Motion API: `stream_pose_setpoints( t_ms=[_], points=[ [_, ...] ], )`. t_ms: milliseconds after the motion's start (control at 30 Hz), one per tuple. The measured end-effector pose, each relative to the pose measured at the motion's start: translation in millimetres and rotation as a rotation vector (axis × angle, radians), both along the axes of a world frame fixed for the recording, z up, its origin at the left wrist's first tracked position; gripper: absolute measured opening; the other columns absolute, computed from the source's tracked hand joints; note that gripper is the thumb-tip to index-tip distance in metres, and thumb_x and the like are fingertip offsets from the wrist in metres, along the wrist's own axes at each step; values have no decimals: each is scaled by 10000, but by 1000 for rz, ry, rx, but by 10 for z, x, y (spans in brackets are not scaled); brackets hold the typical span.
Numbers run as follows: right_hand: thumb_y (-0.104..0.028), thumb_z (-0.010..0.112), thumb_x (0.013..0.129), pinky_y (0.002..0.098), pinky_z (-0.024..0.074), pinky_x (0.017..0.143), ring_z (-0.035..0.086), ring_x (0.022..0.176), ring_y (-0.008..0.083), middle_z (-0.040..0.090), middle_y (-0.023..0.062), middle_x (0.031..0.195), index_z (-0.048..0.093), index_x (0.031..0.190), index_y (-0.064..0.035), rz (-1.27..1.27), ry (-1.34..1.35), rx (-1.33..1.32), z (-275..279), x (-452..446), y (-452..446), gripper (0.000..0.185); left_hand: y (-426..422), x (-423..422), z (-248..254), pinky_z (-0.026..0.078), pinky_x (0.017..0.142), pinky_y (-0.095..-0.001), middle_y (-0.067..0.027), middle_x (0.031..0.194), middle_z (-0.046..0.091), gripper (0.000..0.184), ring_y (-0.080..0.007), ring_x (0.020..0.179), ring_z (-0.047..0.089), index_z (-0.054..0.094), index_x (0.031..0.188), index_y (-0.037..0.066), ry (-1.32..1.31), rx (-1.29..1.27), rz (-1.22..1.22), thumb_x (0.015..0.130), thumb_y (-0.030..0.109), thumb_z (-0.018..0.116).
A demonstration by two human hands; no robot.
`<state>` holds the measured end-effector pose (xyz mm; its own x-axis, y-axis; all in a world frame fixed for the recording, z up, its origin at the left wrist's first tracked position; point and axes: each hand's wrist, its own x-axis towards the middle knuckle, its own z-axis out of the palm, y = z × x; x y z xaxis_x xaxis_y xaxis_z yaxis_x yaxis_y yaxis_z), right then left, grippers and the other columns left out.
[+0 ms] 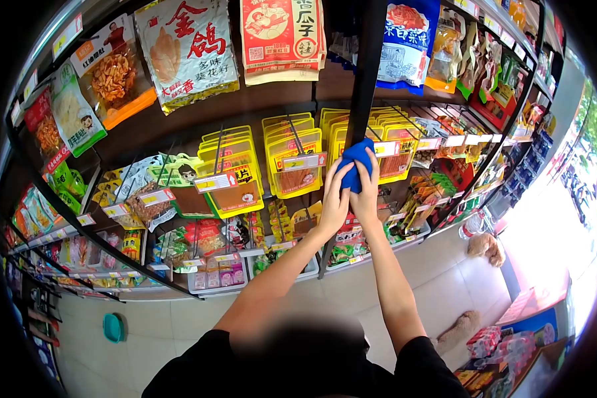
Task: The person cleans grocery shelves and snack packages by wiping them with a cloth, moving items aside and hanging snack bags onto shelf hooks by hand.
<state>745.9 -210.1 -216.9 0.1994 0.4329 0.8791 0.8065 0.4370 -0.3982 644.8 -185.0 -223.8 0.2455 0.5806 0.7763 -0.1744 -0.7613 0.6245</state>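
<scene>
A teal plastic tub [113, 328] sits on pale floor tiles [179, 328]; a silver bag with red lettering [187, 53] hangs beside a cream-and-red packet [282, 36].

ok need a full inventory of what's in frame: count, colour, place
blue cloth: one, blue, under both hands at the post
post: one, black, upright between the shelf sections
yellow packs: many, stacks overlap, mid-height either side of the post
large hanging bags: several, mixed colours, top row
other snack packs: too many to count, mixed colours, hanging and lower rows
price tags: many, mostly white, along the rows
tub: one, teal, floor at left
furry shapes: two, tan, probably dogs, floor at right
floor tiles: many, pale, below
sleeves: two, black, bottom
left hand: one, bare, on the cloth
right hand: one, bare, on the cloth
</scene>
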Motion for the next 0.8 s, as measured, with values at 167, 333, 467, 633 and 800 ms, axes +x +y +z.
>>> stream_pose_setpoints(
  t_ms=[167, 333, 467, 633, 800],
  points=[
    [-26, 688, 726, 496, 313, 1082, 361, 1316, 439, 312, 220, 1468, 521, 1240, -50, -77, 39, 219, 145, -252, 15, 540, -91, -185, 256, 292, 1103, -442, -186, 1432, 382, 463, -370, 1322, 370, 536, 1259, 49, -23, 158, 5, 822, -83, 462],
    [-29, 622, 788, 486, 262, 1115, 287, 1362, 422, 271, 195, 1500, 517, 1254, -61, -62, 20, 18, 105, -628, 189, 478, 149, -498, 117, 265, 1112, -459, -215, 1423, 360, 453, -393, 1331, 348, 476, 1294, 40, -27, 137, 136, 853, -51, 434],
    [-18, 561, 844, 502, 238, 1126, 241, 1373, 438, 188, 173, 1542, 468, 1321, -61, -120, 9, -121, -108, -924, 434, 488, 357, -856, -26, 244, 1119, -477, -212, 1460, 305, 508, -404, 1346, 301, 446, 1352, 72, 149, 98, 184, 854, -35, 457],
    [-42, 555, 864, 567, 208, 1125, 216, 1366, 488, 124, 159, 1566, 412, 1362, -55, -243, 19, -119, -108, -1240, 536, 519, 457, -1129, 0, 245, 1116, -497, -208, 1501, 233, 569, -427, 1353, 273, 434, 1385, 112, 187, 103, 107, 839, -39, 484],
    [-60, 544, 857, 581, 155, 1141, 230, 1398, 429, 191, 201, 1541, 441, 1323, -7, -317, -111, -127, -55, -1408, 522, 480, 515, -1274, 39, 270, 1114, -465, -214, 1473, 260, 549, -421, 1353, 287, 446, 1359, 99, 156, 108, 142, 837, -63, 493]
  ],
)
